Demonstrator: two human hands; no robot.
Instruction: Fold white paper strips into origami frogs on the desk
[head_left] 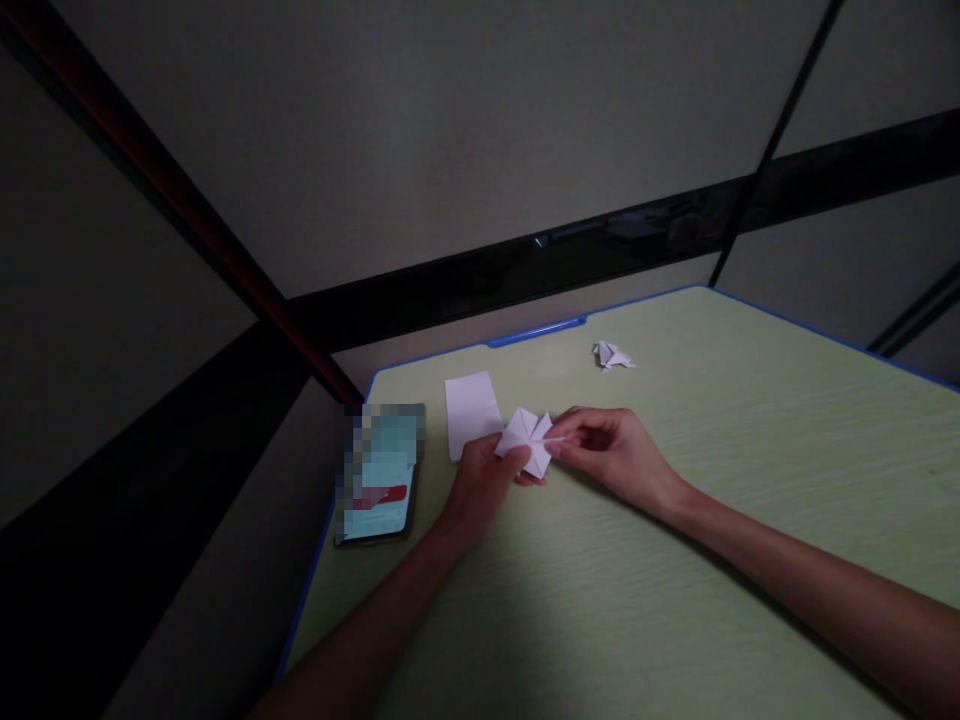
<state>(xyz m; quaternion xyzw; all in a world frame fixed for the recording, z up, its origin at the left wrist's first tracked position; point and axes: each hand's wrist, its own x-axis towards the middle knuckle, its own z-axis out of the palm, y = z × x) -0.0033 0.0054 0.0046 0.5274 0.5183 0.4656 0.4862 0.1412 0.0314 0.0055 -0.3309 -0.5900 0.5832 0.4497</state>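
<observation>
Between my two hands is a piece of folded white paper (531, 430), with creased flaps that meet near its middle. My left hand (484, 478) grips it from the lower left, thumb on top and fingers beneath. On the other side, my right hand (606, 440) pinches a flap at the paper's right edge between thumb and fingertips. A flat white sheet of paper (472, 405) lies on the table just behind my left hand. Farther back to the right rests a small finished-looking folded paper figure (612, 356).
A phone (382, 475) with its screen lit lies at the table's left edge, its picture partly pixelated. The pale green table (750, 420) has a blue rim and a blue ledge (536, 332) at its back. Panelled walls or doors stand close behind.
</observation>
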